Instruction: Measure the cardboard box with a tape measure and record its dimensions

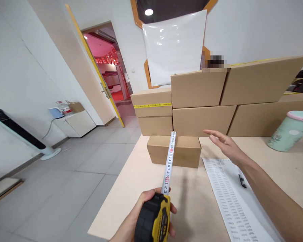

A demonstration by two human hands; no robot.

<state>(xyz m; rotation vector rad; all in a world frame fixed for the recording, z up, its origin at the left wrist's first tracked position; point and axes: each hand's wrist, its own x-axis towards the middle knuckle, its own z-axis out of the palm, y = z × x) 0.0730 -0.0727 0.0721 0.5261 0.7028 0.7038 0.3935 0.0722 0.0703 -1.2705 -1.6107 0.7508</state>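
My left hand (133, 215) is wrapped round a black and yellow tape measure (154, 218). Its white blade (169, 164) is drawn out away from me and passes over a small brown cardboard box (166, 153) on the table. The blade's far end reaches the back edge of that box; whether it touches cannot be made out. My right hand (224, 144) hovers to the right of the small box, fingers stretched out and nothing in them. Below my right forearm lies a printed sheet (222, 188) with a black pen (242, 180) on it.
Larger cardboard boxes (199, 89) stand stacked across the table's (126, 201) far side. A mint green tumbler (288, 134) leans in view at the right. Someone's blurred head (214, 62) shows behind the boxes. Left of the table are grey floor tiles and an open door (98, 70).
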